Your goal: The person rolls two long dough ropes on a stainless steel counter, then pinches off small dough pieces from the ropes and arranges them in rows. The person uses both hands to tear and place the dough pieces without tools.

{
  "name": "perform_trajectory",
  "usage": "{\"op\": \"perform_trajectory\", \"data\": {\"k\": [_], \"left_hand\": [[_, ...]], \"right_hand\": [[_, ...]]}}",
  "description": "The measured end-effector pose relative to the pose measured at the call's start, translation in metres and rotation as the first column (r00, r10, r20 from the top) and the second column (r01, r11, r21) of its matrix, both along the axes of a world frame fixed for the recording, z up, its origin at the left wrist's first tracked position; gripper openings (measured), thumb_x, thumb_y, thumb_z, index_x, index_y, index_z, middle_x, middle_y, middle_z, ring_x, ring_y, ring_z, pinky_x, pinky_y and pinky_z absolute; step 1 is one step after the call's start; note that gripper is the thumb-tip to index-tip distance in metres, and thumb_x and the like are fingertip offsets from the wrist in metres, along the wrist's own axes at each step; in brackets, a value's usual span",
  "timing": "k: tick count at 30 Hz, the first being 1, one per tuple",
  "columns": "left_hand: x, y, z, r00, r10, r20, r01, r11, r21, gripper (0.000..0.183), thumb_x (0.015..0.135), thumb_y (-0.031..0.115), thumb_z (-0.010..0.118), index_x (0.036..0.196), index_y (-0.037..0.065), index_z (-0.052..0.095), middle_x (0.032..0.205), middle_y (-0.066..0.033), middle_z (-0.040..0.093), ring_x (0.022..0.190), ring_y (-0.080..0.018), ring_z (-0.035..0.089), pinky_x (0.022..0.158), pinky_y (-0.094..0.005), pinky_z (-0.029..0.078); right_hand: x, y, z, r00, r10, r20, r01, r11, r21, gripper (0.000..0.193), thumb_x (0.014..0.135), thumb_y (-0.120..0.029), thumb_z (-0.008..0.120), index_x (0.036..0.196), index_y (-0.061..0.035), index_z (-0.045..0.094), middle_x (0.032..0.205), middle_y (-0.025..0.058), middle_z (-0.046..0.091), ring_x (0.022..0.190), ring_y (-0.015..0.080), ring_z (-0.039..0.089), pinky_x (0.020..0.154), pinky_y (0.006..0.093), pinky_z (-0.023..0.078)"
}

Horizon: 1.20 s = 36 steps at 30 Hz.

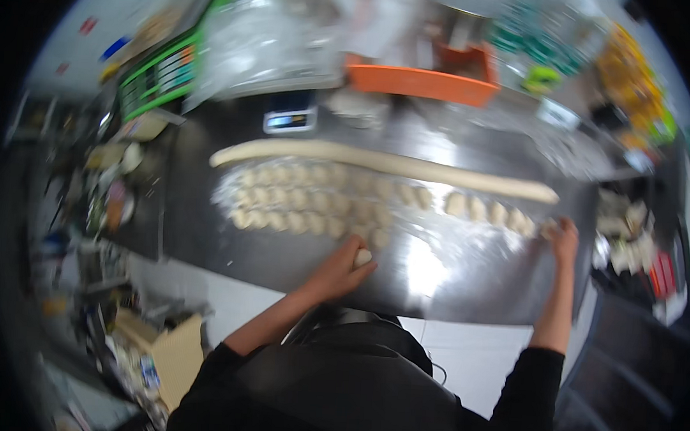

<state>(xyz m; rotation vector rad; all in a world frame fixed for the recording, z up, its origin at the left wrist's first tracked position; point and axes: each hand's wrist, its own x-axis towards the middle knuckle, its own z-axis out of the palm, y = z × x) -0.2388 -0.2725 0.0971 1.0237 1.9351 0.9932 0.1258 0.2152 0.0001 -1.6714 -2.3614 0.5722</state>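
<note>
My left hand point(343, 272) is closed around a lump of pale dough point(363, 257), whose rounded end shows beside the thumb, near the table's front edge. At the right end of a short row of dough pieces point(498, 215), my right hand point(565, 241) has its fingers bent at a small piece of dough point(549, 228); motion blur softens the fingertips. Several rows of floured dough pieces point(287, 198) lie at the left middle of the table. Behind them a long dough rope point(387, 162) stretches across from left to right.
The steel table point(482, 281) has flour dusted on it. Along its back stand a small digital scale point(289, 120), a larger green-framed scale point(158, 79), clear plastic bags point(268, 44) and an orange tray point(422, 82). A cardboard box point(175, 359) sits low at the left.
</note>
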Motion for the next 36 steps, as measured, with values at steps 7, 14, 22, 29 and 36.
{"op": "perform_trajectory", "data": {"k": [7,14,22,29,36], "left_hand": [[-0.165,-0.100,-0.018,0.748,0.303,-0.590,-0.399,0.916,-0.037,0.035,0.089,0.023,0.075,0.111,0.001,0.061,0.106,-0.0243,0.061,0.100,-0.0444,0.060,0.087,-0.0489,0.049],[-0.320,-0.170,-0.049,0.515,0.371,-0.773,-0.666,0.740,-0.089,0.031,0.087,0.020,0.077,0.110,0.002,0.066,0.106,-0.0255,0.063,0.099,-0.0448,0.062,0.086,-0.0495,0.052],[-0.416,-0.175,-0.105,0.518,0.029,-0.855,-0.608,0.715,-0.344,0.023,0.090,0.020,0.066,0.106,0.004,0.062,0.113,-0.0222,0.065,0.111,-0.0451,0.062,0.094,-0.0539,0.052],[-0.452,-0.140,-0.118,0.648,-0.043,-0.760,-0.383,0.845,-0.374,0.067,0.076,-0.002,0.066,0.139,0.000,0.042,0.132,-0.0289,0.051,0.126,-0.0511,0.047,0.109,-0.0543,0.040],[-0.438,-0.103,-0.088,0.752,-0.181,-0.634,-0.212,0.844,-0.492,0.079,0.073,0.000,0.068,0.145,0.007,0.038,0.135,-0.0252,0.046,0.128,-0.0499,0.045,0.109,-0.0539,0.043]], "right_hand": [[-0.031,0.048,-0.012,0.949,-0.030,0.312,-0.002,0.995,0.101,0.041,0.080,-0.025,0.073,0.114,-0.0021,0.067,0.113,0.0235,0.068,0.104,0.0404,0.068,0.092,0.0463,0.054],[-0.009,0.033,-0.009,0.988,-0.054,0.143,0.089,0.963,-0.256,0.030,0.084,-0.021,0.073,0.108,-0.0031,0.068,0.092,0.0168,0.073,0.081,0.0274,0.073,0.067,0.0378,0.057],[0.009,-0.004,-0.021,0.966,-0.160,-0.203,0.143,0.985,-0.096,0.031,0.086,-0.023,0.078,0.106,-0.0027,0.066,0.090,0.0099,0.070,0.082,0.0162,0.066,0.072,0.0306,0.053],[-0.039,-0.058,-0.008,0.954,-0.260,-0.152,0.274,0.958,0.083,0.031,0.081,-0.016,0.080,0.106,-0.0053,0.064,0.101,0.0142,0.067,0.093,0.0286,0.065,0.083,0.0382,0.053],[-0.045,-0.033,0.039,0.971,-0.009,0.237,0.037,0.993,-0.116,0.038,0.077,-0.013,0.078,0.113,-0.0078,0.066,0.113,0.0142,0.069,0.107,0.0321,0.066,0.094,0.0406,0.053]]}}
